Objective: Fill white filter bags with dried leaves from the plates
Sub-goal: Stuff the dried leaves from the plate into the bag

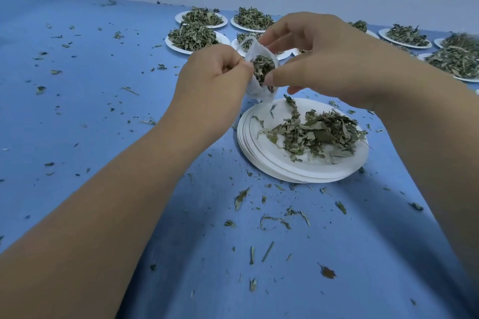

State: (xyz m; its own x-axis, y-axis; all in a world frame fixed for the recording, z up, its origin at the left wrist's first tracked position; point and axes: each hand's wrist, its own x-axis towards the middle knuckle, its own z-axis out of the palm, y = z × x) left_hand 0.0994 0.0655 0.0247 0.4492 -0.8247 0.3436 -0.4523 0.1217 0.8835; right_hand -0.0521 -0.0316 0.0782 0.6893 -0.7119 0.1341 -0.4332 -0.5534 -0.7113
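A small white filter bag (255, 90) hangs in the air above the near white plate (261, 163), its mouth open and dried leaves (263, 68) showing inside. My left hand (215, 77) pinches the bag's left edge with curled fingers. My right hand (329, 57) holds the bag's right rim, with the thumb at the mouth and a finger on the top edge. The near plate is the top of a stack and carries a loose pile of dried leaves (318, 134).
Several more white plates heaped with dried leaves (193, 36) stand along the back, running to the right edge (456, 59). Leaf crumbs (274, 220) are scattered all over the blue table cover. A pale wall rises behind the table.
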